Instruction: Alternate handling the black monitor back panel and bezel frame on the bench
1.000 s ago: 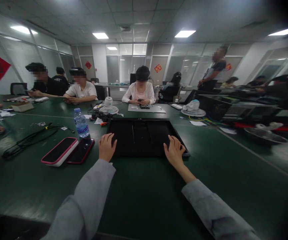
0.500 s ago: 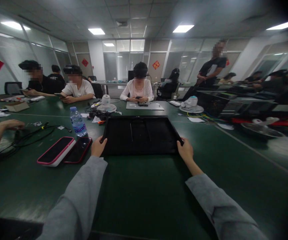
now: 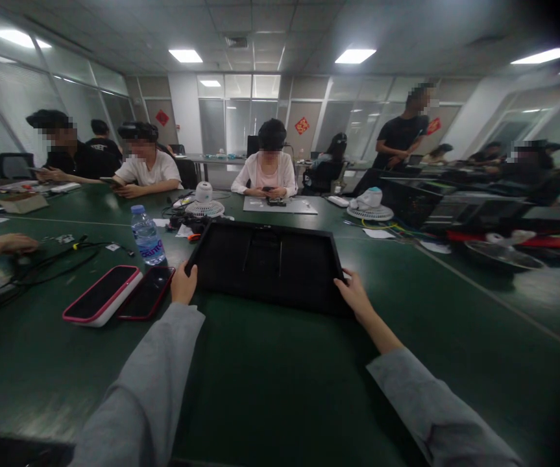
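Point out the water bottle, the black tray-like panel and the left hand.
Water bottle (image 3: 147, 236): head view, middle of its body.
Black tray-like panel (image 3: 304, 266): head view, flat inner face, right part.
Left hand (image 3: 183, 284): head view, back of the hand.

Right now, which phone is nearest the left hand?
The thin phone with the narrow red rim, beside the left hand; the phone in the thick pink-and-white case lies farther left.

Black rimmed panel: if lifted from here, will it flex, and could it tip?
The black rimmed panel should stay fairly stiff: its raised edges look straight between the left hand and right hand. The far edge may dip, since both hands grip the sides close to the near corners. Its weight can't be judged from this view.
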`<state>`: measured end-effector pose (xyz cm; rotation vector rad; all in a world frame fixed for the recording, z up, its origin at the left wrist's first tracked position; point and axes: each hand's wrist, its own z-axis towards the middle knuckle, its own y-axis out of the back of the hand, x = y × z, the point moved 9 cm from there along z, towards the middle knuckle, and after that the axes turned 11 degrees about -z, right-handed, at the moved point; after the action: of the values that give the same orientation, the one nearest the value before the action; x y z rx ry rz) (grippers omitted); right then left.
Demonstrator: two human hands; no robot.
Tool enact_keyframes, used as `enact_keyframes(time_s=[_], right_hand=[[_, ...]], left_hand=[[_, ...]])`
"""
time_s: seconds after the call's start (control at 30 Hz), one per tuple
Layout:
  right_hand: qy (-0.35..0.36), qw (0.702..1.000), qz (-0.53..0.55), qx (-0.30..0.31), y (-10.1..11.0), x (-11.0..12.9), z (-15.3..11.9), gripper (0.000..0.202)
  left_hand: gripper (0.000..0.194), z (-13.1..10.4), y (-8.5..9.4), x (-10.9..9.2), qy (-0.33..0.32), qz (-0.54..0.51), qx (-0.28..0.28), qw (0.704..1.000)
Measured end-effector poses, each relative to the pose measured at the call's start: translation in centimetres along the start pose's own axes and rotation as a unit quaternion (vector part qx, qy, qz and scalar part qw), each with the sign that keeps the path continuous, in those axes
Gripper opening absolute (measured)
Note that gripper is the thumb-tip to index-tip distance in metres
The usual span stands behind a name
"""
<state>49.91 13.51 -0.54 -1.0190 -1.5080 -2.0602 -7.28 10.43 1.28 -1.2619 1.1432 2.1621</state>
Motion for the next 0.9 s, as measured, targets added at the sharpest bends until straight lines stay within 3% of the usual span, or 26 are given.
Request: enact_keyframes(time_s=[0.13,0.53,0.8,0.9], right_hand=[[-0.047,0.988,0.136,0.051,-1.1,0.1,1.2,0.074],[-0.040,0.980,0.194,-0.003,0.3,0.7,0.5,0.072],[-0.080,0.979,0.153,-0.110,4.3,-0.6,0.0,0.075],[-0.086,0.971,0.100,-0.201,6.8,-2.2,0.2,0.075]], left_hand=[[0.053,-0.2,-0.1,-0.1,0.003,-0.001,0.011,1.000],[0.050,0.2,-0.5,-0.3,-0.047,0.038,0.002,0.998],[0.043,0.0,-0.9,-0.4,-0.075,0.047,-0.002,0.996],[0.044,-0.1,-1.0,-0.4,-0.075,0.053,0.006,0.996]])
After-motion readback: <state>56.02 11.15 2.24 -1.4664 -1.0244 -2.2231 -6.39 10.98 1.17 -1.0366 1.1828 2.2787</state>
